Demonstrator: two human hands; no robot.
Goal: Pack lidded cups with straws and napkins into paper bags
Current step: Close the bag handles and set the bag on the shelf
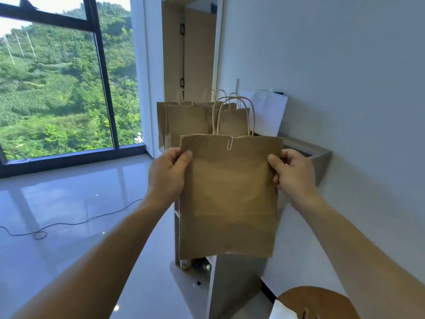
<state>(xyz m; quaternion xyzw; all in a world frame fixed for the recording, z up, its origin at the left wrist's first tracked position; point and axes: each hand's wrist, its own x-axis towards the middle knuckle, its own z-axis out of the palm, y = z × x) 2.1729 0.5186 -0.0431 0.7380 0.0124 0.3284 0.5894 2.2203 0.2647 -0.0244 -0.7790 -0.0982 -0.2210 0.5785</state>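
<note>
I hold a flat brown paper bag (230, 194) upright in front of me, its twisted handles pointing up and a paper clip at the middle of its top edge. My left hand (169, 173) grips the bag's left edge, thumb on the front. My right hand (293, 174) grips the right edge the same way. Behind it stand several more brown paper bags (190, 122) with handles, on the far end of the white counter (296, 238). No cups, straws or napkins are clearly visible.
A white bag or sheet (268, 112) leans against the wall at the back right. A brown round object (315, 302) and a white paper edge (281, 313) sit at the bottom right. A cable (69, 223) lies on the glossy floor, left. A large window (57, 77) fills the left.
</note>
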